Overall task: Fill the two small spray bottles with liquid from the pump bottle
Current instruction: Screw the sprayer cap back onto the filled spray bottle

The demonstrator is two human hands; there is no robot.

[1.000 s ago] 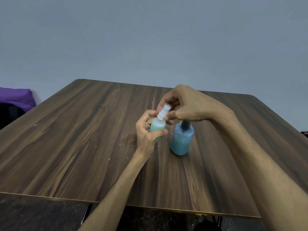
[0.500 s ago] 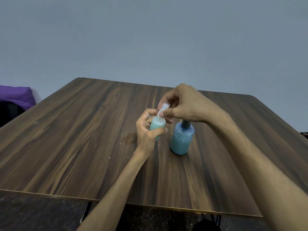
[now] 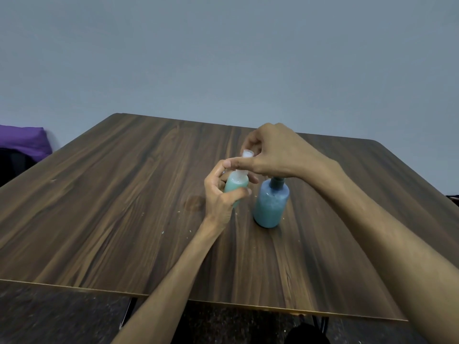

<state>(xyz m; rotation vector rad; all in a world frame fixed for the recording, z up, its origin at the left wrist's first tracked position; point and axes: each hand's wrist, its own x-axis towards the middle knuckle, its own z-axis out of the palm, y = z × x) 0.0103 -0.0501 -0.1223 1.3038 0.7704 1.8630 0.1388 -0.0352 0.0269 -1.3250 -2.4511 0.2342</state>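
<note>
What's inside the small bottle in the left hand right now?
The small spray bottle shows pale green liquid up to its shoulder. The left hand covers its lower half, so the bottom is hidden. The right hand pinches the white spray top at its neck.

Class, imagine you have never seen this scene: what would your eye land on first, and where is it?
First, the two hands meeting mid-table: the left hand grips a small spray bottle of pale green liquid, while the right hand pinches its clear cap. Just to the right, a larger blue bottle stands upright on the wooden table.
</note>
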